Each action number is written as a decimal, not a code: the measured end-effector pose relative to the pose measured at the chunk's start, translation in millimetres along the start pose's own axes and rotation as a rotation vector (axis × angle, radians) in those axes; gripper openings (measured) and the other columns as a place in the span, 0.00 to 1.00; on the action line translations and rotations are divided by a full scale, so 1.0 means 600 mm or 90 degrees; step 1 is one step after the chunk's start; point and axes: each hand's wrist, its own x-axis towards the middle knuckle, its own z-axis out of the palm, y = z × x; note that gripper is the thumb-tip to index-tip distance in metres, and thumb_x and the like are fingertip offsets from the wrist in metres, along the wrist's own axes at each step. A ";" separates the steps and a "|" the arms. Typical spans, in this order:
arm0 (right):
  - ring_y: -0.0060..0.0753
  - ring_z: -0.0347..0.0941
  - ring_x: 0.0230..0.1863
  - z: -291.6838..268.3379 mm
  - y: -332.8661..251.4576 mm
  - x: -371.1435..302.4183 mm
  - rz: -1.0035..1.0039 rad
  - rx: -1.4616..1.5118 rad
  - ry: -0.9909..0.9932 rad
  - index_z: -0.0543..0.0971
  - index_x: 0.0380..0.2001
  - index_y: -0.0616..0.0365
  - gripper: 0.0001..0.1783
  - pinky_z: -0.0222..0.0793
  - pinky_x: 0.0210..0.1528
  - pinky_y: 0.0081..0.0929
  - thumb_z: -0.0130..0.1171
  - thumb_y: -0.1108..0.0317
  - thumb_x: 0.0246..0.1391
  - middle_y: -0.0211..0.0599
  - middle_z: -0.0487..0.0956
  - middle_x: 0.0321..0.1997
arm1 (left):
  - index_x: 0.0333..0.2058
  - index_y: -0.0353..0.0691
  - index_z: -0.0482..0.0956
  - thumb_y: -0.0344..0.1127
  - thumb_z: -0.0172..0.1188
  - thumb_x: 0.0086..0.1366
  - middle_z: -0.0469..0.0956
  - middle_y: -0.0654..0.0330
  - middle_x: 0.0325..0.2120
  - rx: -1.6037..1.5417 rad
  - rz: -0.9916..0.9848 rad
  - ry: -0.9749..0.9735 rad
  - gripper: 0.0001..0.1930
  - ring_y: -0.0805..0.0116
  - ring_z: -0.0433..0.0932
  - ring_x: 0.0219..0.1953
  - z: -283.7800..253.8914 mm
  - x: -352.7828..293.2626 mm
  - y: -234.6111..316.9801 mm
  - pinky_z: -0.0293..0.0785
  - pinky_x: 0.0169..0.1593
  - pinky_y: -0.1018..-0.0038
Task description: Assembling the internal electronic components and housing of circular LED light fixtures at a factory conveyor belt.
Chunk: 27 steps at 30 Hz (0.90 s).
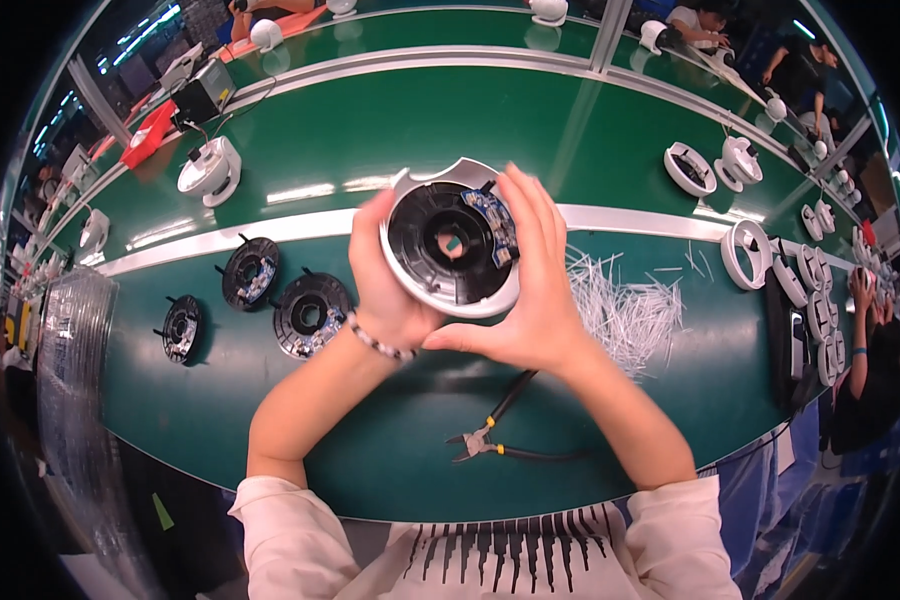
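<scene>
Both my hands hold up a round white housing [440,298] with a black ring insert [425,230] and a small blue circuit board [495,222] inside it. My left hand [380,275] cups its left rim, with a bead bracelet on that wrist. My right hand [530,280] wraps its right side, fingers lying over the circuit board edge. The housing is lifted above the green table [370,130], tilted toward me.
Three black ring assemblies [310,315] lie at the left. Black-handled cutters [490,435] rest near the front edge. A heap of white cut strips [625,300] is at the right, white rings [750,255] beyond. White dome housings [210,170] stand farther back. Other people work at the right.
</scene>
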 end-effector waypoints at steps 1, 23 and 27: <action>0.57 0.47 0.59 -0.007 0.004 0.011 -0.041 0.034 -0.021 0.54 0.55 0.63 0.60 0.45 0.58 0.46 0.72 0.50 0.17 0.52 0.53 0.58 | 0.44 0.36 0.68 0.57 0.42 0.54 0.72 0.53 0.38 0.050 -0.027 0.063 0.30 0.60 0.73 0.40 0.001 0.008 0.012 0.69 0.47 0.64; 0.40 0.72 0.36 -0.053 0.008 0.023 -0.187 0.089 0.026 0.74 0.36 0.58 0.29 0.64 0.47 0.39 0.70 0.68 0.22 0.35 0.76 0.34 | 0.42 0.40 0.69 0.60 0.39 0.55 0.72 0.55 0.38 0.077 -0.287 0.031 0.29 0.59 0.75 0.39 -0.038 0.014 0.011 0.74 0.22 0.76; 0.44 0.64 0.50 -0.089 0.019 0.030 -0.160 0.085 -0.008 0.68 0.46 0.59 0.40 0.60 0.51 0.36 0.71 0.67 0.22 0.39 0.70 0.48 | 0.52 0.37 0.58 0.52 0.39 0.58 0.65 0.38 0.44 -0.046 -0.335 -0.075 0.29 0.59 0.78 0.26 -0.058 0.028 0.034 0.77 0.19 0.75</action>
